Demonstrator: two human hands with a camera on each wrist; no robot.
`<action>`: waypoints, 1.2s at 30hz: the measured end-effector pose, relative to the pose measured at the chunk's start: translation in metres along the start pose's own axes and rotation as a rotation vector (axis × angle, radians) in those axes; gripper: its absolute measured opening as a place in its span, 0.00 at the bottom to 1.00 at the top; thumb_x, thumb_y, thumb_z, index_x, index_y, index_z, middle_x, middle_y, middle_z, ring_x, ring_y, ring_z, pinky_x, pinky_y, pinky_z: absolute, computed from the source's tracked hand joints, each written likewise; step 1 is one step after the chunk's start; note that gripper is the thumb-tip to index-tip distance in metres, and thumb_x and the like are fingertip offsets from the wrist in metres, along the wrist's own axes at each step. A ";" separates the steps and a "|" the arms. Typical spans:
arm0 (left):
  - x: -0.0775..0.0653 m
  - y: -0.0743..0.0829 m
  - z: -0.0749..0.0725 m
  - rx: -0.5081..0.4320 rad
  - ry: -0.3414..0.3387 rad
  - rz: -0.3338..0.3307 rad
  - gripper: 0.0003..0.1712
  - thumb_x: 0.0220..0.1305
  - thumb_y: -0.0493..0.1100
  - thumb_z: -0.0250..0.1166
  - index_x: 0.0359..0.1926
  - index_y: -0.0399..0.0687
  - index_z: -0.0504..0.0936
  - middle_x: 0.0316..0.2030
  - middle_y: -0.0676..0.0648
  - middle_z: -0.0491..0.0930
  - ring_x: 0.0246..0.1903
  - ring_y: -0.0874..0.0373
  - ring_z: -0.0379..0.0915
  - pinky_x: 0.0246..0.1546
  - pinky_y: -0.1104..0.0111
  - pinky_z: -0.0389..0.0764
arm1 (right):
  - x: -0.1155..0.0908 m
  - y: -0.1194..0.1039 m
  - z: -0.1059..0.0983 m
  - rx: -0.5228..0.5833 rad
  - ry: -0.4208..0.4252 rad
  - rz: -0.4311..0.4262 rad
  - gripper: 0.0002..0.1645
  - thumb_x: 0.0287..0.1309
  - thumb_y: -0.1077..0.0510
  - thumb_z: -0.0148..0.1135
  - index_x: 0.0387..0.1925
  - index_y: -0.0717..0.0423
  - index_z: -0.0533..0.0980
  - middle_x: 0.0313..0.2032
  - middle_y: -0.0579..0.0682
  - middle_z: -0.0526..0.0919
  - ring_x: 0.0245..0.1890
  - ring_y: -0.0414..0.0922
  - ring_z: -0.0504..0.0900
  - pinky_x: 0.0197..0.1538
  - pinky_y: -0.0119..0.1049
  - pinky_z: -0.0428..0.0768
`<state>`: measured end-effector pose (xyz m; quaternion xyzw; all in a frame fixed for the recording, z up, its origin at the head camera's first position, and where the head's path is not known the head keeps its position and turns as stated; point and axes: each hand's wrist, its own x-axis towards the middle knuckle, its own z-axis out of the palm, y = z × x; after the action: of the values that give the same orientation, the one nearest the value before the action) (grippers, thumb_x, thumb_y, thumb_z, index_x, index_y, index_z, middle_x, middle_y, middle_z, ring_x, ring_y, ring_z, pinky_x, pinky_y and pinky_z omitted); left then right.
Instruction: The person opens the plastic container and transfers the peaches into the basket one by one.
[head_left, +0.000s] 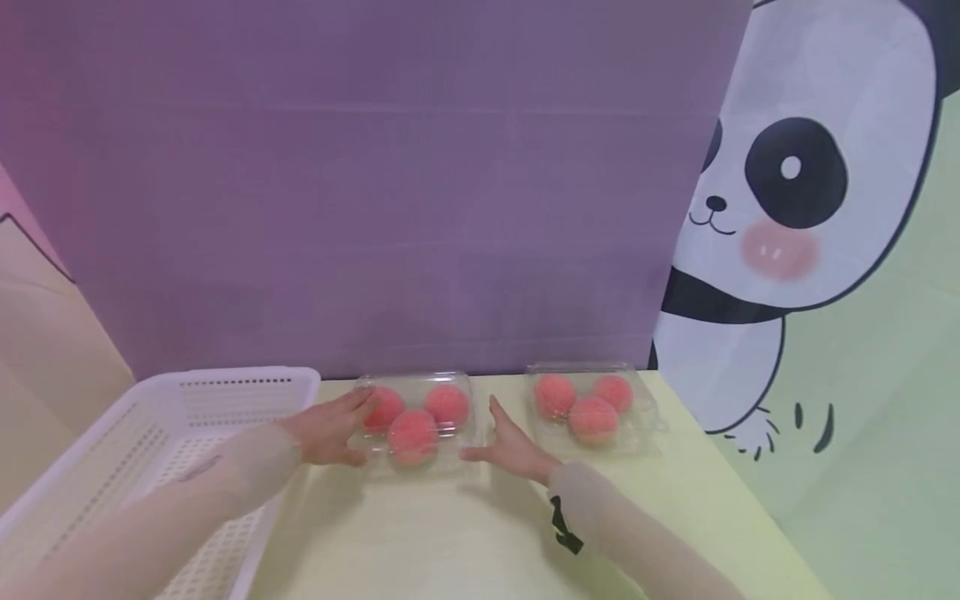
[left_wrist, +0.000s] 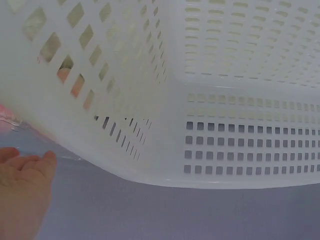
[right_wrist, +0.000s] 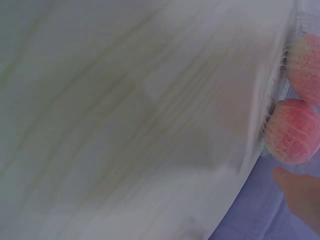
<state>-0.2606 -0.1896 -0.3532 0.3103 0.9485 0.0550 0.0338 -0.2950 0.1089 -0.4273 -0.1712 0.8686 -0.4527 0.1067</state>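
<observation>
Two clear plastic boxes stand on the table, each with three pink, fuzzy peach-like fruits inside. The left box (head_left: pixel 411 387) is between my hands, with one peach (head_left: pixel 412 437) nearest me. My left hand (head_left: pixel 330 429) is at its left side, fingers extended towards the box; whether they touch it I cannot tell. To its right is my right hand (head_left: pixel 513 446), thumb and fingers spread, between this box and the right box (head_left: pixel 636 421). In the right wrist view a fingertip (right_wrist: pixel 297 192) shows below a peach (right_wrist: pixel 293 131). Neither hand holds anything.
A white perforated plastic basket (head_left: pixel 303 382) stands at the left, partly under my left forearm. Behind the pale table (head_left: pixel 420 533) hangs a purple cloth (head_left: pixel 390 183). A panda picture (head_left: pixel 840 275) covers the wall on the right.
</observation>
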 end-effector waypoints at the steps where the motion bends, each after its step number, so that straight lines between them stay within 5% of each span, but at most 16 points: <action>1: 0.001 0.000 0.001 -0.010 -0.007 -0.009 0.48 0.51 0.48 0.67 0.64 0.26 0.55 0.65 0.27 0.51 0.65 0.35 0.47 0.64 0.49 0.56 | 0.002 0.000 0.001 0.011 0.001 0.009 0.68 0.44 0.43 0.69 0.70 0.58 0.33 0.71 0.61 0.40 0.68 0.60 0.51 0.67 0.54 0.55; 16: 0.003 -0.003 0.005 0.023 -0.015 -0.001 0.43 0.54 0.48 0.65 0.61 0.24 0.60 0.63 0.25 0.55 0.62 0.34 0.54 0.61 0.49 0.62 | 0.016 0.009 0.016 0.230 -0.044 0.002 0.70 0.42 0.50 0.72 0.70 0.56 0.30 0.71 0.59 0.37 0.68 0.61 0.47 0.67 0.52 0.56; 27: 0.005 -0.003 0.007 0.074 -0.037 0.013 0.42 0.53 0.48 0.66 0.60 0.23 0.61 0.62 0.25 0.57 0.61 0.33 0.56 0.60 0.49 0.64 | 0.017 0.010 0.025 0.335 -0.045 0.003 0.69 0.44 0.53 0.71 0.69 0.59 0.29 0.71 0.59 0.35 0.71 0.55 0.38 0.70 0.54 0.41; 36: 0.006 -0.004 0.009 0.161 -0.078 0.054 0.39 0.58 0.47 0.62 0.61 0.24 0.60 0.63 0.26 0.56 0.63 0.34 0.52 0.61 0.50 0.62 | 0.018 0.009 0.030 0.438 -0.047 0.009 0.66 0.47 0.59 0.68 0.69 0.61 0.27 0.71 0.60 0.32 0.71 0.55 0.35 0.70 0.52 0.41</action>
<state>-0.2675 -0.1887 -0.3624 0.3393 0.9391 -0.0327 0.0444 -0.3033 0.0839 -0.4519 -0.1505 0.7475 -0.6260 0.1636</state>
